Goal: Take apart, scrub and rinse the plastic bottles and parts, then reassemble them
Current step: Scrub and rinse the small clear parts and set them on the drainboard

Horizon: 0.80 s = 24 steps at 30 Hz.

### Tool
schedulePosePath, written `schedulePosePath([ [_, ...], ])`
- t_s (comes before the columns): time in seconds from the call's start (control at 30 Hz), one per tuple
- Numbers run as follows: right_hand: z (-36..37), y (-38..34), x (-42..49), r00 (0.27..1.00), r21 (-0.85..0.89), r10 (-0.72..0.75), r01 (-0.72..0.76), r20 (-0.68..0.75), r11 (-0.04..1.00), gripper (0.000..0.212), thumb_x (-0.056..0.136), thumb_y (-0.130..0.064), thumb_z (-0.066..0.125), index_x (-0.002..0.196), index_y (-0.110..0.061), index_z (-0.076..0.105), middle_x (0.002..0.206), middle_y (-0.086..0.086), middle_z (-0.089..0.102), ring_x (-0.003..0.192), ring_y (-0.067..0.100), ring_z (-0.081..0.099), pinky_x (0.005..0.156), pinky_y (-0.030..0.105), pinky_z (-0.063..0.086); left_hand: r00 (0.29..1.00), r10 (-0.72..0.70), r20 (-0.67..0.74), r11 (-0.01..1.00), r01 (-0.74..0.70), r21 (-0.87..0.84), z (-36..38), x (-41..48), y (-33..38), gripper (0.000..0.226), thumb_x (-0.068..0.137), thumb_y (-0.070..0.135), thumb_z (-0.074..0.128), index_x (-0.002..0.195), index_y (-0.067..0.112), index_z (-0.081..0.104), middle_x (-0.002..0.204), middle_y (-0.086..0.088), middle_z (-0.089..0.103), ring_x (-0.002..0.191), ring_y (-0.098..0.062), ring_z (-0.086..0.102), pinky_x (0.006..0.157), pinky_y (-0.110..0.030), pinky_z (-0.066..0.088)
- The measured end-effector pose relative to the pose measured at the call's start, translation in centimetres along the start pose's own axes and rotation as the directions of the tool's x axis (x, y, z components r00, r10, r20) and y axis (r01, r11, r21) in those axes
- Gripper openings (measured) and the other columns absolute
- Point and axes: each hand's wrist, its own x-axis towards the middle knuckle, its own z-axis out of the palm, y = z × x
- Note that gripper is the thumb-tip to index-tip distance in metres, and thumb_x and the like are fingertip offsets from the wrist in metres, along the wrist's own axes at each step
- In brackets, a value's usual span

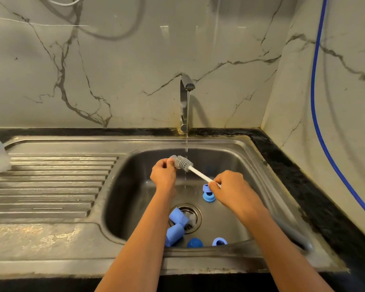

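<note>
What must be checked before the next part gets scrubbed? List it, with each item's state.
1. Water running: ok; a stream falls from the tap into the sink.
2. Grip on the brush: ok; the right hand holds its white handle, the left hand pinches its bristle end.
3. Bristles wetted: cannot tell; the stream passes at the head, contact unclear.
4. Parts at hand: ok; blue cylinders and blue rings lie in the sink.
5. Drain free: not ok; one cylinder lies across it.
</note>
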Motion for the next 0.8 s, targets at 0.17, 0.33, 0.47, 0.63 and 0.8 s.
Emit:
schedulePosePath([
  [0.17, 0.2, 0.0, 0.0, 0.998, 0.040, 0.025, -0.023, -0.058, 0.999, 0.028, 0.096, -0.023, 0.045, 0.074, -0.011, 0.058, 0.059, -0.002, 0.050, 0.049, 0.012, 0.044, 0.048, 0.027, 0.038, 0.982, 0.006, 0.187, 1.000, -0.002, -0.019, 0.4, -0.4, -0.1, 0.017, 0.094, 0.019, 0.059, 0.090, 0.008, 0.071, 0.090, -0.004, 0.071, 0.091, -0.018, 0.066, 0.083, -0.030, 0.055],
  [0.33, 0.2, 0.1, 0.1, 1.000, 0.027, 0.012, -0.012, 0.027, 1.000, 0.024, 0.094, -0.024, 0.049, 0.079, -0.013, 0.064, 0.063, 0.000, 0.055, 0.053, 0.015, 0.049, 0.054, 0.032, 0.045, 0.998, -0.061, 0.032, 0.994, 0.064, -0.092, -0.1, -0.2, 0.1, 0.013, 0.094, 0.020, 0.060, 0.090, 0.010, 0.067, 0.091, -0.007, 0.068, 0.084, -0.015, 0.060, 0.070, -0.023, 0.049],
  [0.47, 0.4, 0.0, 0.0, 1.000, 0.011, 0.011, -0.011, 0.010, 1.000, 0.026, 0.094, -0.024, 0.048, 0.074, -0.012, 0.059, 0.062, 0.000, 0.052, 0.053, 0.015, 0.046, 0.054, 0.032, 0.043, 0.992, -0.080, 0.097, 0.983, 0.095, -0.157, -0.2, -0.3, 0.3, 0.014, 0.096, 0.020, 0.057, 0.085, 0.014, 0.063, 0.089, -0.007, 0.067, 0.085, -0.016, 0.060, 0.082, -0.031, 0.052],
  [0.63, 0.5, 0.2, 0.1, 0.997, 0.060, 0.014, -0.010, -0.076, 0.998, 0.028, 0.096, -0.026, 0.046, 0.079, -0.011, 0.062, 0.069, 0.005, 0.060, 0.057, 0.019, 0.054, 0.060, 0.038, 0.052, 0.959, -0.053, 0.279, 0.970, 0.116, -0.212, 0.1, -0.8, 0.6, 0.018, 0.100, 0.016, 0.050, 0.090, 0.011, 0.064, 0.078, -0.003, 0.066, 0.078, -0.013, 0.060, 0.084, -0.029, 0.055],
  [0.8, -0.1, 0.3, 0.4, 1.000, 0.055, 0.019, -0.017, -0.024, 0.998, 0.025, 0.095, -0.024, 0.048, 0.078, -0.013, 0.064, 0.059, -0.003, 0.054, 0.051, 0.012, 0.049, 0.054, 0.032, 0.047, 0.940, -0.163, 0.300, 0.882, 0.275, -0.384, -0.2, -0.9, 1.3, 0.017, 0.097, 0.021, 0.057, 0.097, 0.005, 0.062, 0.088, -0.009, 0.070, 0.080, -0.014, 0.069, 0.076, -0.025, 0.058],
])
